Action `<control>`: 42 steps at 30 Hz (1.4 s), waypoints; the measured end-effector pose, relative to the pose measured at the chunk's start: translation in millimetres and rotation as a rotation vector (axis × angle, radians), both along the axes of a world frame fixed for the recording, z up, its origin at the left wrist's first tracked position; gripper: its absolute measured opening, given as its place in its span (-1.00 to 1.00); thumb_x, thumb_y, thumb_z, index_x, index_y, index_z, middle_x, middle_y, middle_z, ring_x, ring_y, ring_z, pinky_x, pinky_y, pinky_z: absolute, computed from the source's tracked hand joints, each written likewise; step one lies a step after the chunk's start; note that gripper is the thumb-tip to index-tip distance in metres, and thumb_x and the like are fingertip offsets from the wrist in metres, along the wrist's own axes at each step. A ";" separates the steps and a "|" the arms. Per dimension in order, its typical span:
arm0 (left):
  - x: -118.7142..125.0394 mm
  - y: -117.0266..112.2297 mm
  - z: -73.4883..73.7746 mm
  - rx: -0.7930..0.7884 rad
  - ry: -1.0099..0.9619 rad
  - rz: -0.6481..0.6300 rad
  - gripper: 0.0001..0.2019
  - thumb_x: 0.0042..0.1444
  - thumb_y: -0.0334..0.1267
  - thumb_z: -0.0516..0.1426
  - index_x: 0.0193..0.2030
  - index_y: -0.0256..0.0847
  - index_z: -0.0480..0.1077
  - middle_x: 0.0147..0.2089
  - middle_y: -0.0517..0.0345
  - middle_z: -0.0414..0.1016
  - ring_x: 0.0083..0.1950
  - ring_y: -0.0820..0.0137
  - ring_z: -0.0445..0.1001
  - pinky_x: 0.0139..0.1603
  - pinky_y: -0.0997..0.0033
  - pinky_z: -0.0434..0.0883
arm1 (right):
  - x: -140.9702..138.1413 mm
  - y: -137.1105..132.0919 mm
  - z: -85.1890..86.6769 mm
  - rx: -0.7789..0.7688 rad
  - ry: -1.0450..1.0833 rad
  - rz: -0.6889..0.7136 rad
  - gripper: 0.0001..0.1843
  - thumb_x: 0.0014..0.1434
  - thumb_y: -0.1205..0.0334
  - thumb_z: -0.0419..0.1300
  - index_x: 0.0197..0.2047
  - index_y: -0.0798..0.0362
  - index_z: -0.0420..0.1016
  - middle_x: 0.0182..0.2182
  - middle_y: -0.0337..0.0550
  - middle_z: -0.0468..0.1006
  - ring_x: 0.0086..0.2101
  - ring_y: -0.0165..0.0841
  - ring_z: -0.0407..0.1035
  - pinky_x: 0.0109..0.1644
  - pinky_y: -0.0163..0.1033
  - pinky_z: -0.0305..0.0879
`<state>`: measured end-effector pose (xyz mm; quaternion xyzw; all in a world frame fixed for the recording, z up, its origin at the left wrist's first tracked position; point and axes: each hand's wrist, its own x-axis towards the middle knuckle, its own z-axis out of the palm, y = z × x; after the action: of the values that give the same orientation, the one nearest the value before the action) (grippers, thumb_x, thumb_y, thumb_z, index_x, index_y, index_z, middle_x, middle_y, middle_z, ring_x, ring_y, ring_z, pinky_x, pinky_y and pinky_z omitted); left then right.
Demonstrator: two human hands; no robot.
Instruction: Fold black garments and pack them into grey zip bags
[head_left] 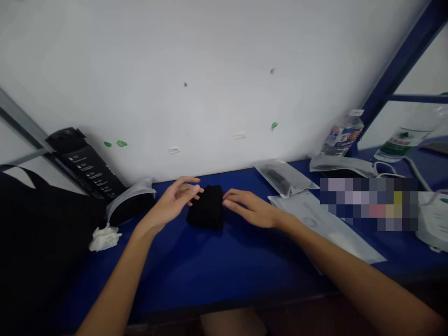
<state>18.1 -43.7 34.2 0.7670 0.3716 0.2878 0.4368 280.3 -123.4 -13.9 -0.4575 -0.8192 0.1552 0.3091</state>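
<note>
A small black bundle [207, 209], which looks like folded cloth, sits on the blue tabletop [210, 266] in front of me. My left hand [178, 198] hovers at its upper left side with fingers apart and slightly curled. On the opposite side is my right hand [254, 207], its fingers stretched toward the bundle's right edge. Those fingertips are at or very near the fabric; I cannot tell whether they touch. Neither hand is wrapped round it.
At left stand a black bag [42, 242], a tall black bottle [87, 163], a clear pouch [131, 203] and a crumpled tissue [105, 239]. Right are frosted zip bags [285, 177], a plastic bottle [345, 135], a green-labelled bottle [402, 140] and a white device [434, 219]. A wall [224, 93] rises behind.
</note>
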 end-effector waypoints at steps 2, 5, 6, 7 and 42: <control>10.4 -3.6 -12.2 0.153 0.064 -0.013 -0.56 0.32 0.12 0.20 0.18 -0.10 0.48 0.18 -0.05 0.60 0.22 0.15 0.55 0.25 0.10 0.47 | 13.6 2.2 4.8 0.079 -0.140 -0.271 -0.59 0.49 0.04 0.03 -0.27 0.02 0.60 -0.22 -0.05 0.64 -0.22 -0.21 0.53 -0.02 -0.10 0.39; 19.7 -6.1 -39.2 0.359 0.219 -0.050 -0.45 0.39 0.11 0.13 0.41 -0.05 0.34 0.51 -0.08 0.31 0.54 0.07 0.24 0.55 -0.09 0.16 | 46.7 2.4 10.6 -0.068 -0.328 -0.595 -0.51 0.41 0.01 0.11 -0.53 0.00 0.45 -0.46 -0.05 0.55 -0.39 -0.18 0.47 -0.22 -0.10 0.31; 20.9 -6.9 -47.1 0.361 0.280 -0.092 -0.40 0.41 0.12 0.10 0.50 -0.03 0.25 0.60 -0.07 0.16 0.62 0.06 0.08 0.60 -0.14 0.05 | 58.5 1.5 11.4 -0.187 -0.373 -0.626 -0.47 0.40 -0.02 0.13 -0.59 -0.01 0.40 -0.52 -0.05 0.52 -0.44 -0.19 0.45 -0.27 -0.10 0.28; 21.3 -7.9 -53.0 0.339 0.333 -0.146 -0.35 0.43 0.14 0.07 0.55 -0.02 0.16 0.65 -0.05 0.02 0.67 0.06 -0.06 0.63 -0.17 -0.05 | 69.3 0.2 11.3 -0.306 -0.408 -0.613 -0.45 0.37 -0.02 0.16 -0.63 -0.02 0.35 -0.56 -0.07 0.49 -0.49 -0.21 0.41 -0.31 -0.11 0.25; 44.4 -16.9 -63.6 0.633 0.060 -0.042 -0.63 0.09 -0.62 0.10 -0.18 -0.10 0.62 0.09 0.13 0.61 0.12 0.24 0.56 0.21 0.13 0.42 | -5.4 5.8 -29.9 0.362 0.160 -0.120 -0.74 0.44 0.37 0.01 -0.06 -0.07 0.50 -0.17 -0.09 0.64 -0.09 -0.17 0.49 0.06 0.01 0.42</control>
<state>62.5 -60.6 -29.4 0.8805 0.2602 0.3573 0.1710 275.0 -117.6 -43.9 -0.4287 -0.7779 0.0224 0.4589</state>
